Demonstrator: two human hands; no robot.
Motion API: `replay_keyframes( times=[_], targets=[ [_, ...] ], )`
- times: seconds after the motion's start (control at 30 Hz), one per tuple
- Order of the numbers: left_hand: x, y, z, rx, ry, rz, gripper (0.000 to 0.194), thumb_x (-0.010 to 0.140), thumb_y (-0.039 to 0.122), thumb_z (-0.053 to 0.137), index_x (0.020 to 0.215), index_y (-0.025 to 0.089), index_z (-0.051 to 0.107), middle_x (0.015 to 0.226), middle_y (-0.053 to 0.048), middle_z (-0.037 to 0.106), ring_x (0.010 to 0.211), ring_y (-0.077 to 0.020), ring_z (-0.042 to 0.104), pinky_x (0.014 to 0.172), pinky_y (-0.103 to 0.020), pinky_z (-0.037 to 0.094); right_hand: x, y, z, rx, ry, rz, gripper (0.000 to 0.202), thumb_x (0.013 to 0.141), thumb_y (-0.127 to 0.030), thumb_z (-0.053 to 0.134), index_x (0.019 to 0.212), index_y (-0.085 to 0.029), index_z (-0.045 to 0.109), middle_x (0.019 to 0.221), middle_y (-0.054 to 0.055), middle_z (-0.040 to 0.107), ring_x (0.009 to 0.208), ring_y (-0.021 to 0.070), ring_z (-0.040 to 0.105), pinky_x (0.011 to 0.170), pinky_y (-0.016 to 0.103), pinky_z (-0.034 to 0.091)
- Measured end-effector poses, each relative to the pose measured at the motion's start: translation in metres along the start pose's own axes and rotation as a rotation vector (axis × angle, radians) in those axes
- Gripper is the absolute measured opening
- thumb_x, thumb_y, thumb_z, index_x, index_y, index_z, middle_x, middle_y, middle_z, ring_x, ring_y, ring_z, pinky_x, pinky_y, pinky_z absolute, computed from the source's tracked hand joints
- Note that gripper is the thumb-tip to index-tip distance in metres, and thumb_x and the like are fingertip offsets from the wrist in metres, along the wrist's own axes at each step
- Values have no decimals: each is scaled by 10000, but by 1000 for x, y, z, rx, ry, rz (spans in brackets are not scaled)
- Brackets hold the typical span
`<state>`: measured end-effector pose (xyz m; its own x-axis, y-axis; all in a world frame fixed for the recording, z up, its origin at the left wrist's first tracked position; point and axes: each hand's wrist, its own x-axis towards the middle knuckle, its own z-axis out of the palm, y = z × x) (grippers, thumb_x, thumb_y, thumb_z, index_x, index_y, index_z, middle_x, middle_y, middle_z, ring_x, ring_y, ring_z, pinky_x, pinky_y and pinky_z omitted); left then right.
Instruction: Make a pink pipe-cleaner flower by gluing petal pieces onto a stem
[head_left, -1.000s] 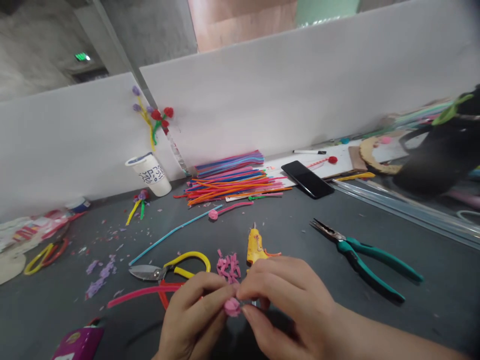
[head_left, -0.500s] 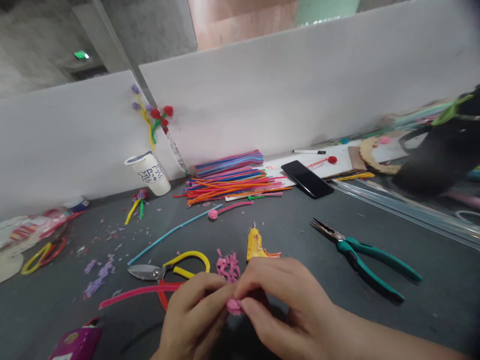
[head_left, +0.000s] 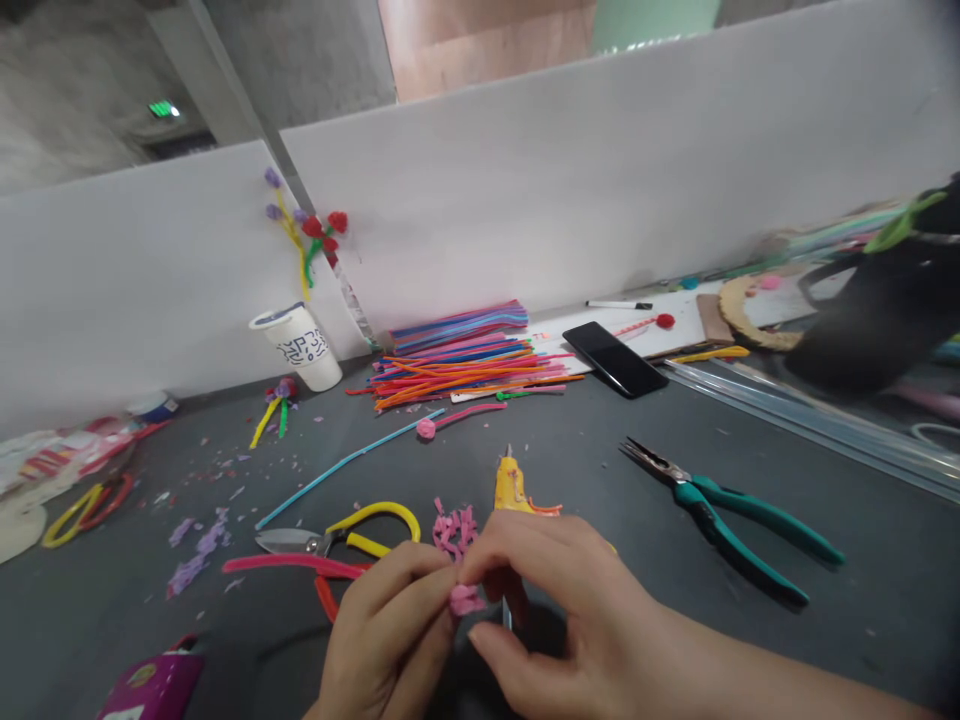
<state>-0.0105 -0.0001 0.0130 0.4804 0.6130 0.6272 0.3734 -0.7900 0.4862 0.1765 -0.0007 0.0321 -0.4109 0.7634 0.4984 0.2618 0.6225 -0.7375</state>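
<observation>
At the bottom centre, my left hand [head_left: 394, 630] is closed on a pink stem [head_left: 289, 563], which sticks out to the left, with a small pink fuzzy tuft [head_left: 466, 599] at its fingertips. My right hand [head_left: 574, 610] is beside it, thumb and fingers apart, its forefinger touching the top of the tuft. Cut pink pieces [head_left: 454, 530] lie just beyond the hands. A yellow glue gun [head_left: 511, 485] lies behind my right hand, partly hidden. Scissors with yellow and red handles [head_left: 379, 515] lie behind my left hand.
Green-handled pliers [head_left: 739, 515] lie at the right. Behind are a phone [head_left: 615, 358], a pile of coloured stems [head_left: 465, 365] and a paper cup [head_left: 300, 345]. A purple object [head_left: 154, 685] is at the lower left; a dark jug [head_left: 862, 310] stands far right.
My right thumb has moved down and away from the pink tuft, opening the pinch. The pink stem's free end has swung up and a little to the right.
</observation>
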Motion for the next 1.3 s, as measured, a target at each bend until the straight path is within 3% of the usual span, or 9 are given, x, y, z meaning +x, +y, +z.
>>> replay_keyframes(
  times=[0.17,0.33,0.5,0.97,1.13,1.3],
  targets=[
    [-1,3,4,-89,29,-82,210,821,53,535,911,175,681,737,-57,668,661,-153,641,594,-213,538,0,5,5,28,-34,49,132,705,-99,562,806,-179,591,707,-25,611,608,88,547,596,179,426],
    [1,6,5,-162,1,-130,249,818,40,523,931,198,679,739,-39,686,664,-140,648,628,-198,537,1,8,7,68,-47,81,110,739,-103,548,793,-186,597,702,-26,620,595,86,552,584,178,432],
    [1,5,5,-197,16,-74,220,816,71,536,952,181,669,740,-58,690,664,-148,647,619,-203,539,3,7,7,75,-43,86,112,728,-98,542,772,-179,605,684,-19,623,590,89,560,577,178,434],
    [1,8,4,-82,102,-148,221,736,26,536,765,176,695,597,-29,649,518,-139,601,495,-206,494,2,4,5,86,-61,140,97,730,-112,543,788,-173,593,700,-15,618,600,94,549,574,187,433],
    [-7,6,7,-202,125,-378,203,795,132,542,675,194,693,556,-10,611,499,-135,554,492,-223,438,3,7,7,87,-108,178,146,753,-107,536,853,-182,611,734,-15,638,614,99,558,583,200,434],
    [-12,3,8,-416,38,-628,296,859,262,541,608,176,670,538,-4,575,525,-134,525,552,-243,422,4,4,7,190,-76,179,224,751,-58,512,906,-182,617,801,-10,663,645,92,568,610,185,465]
  ],
)
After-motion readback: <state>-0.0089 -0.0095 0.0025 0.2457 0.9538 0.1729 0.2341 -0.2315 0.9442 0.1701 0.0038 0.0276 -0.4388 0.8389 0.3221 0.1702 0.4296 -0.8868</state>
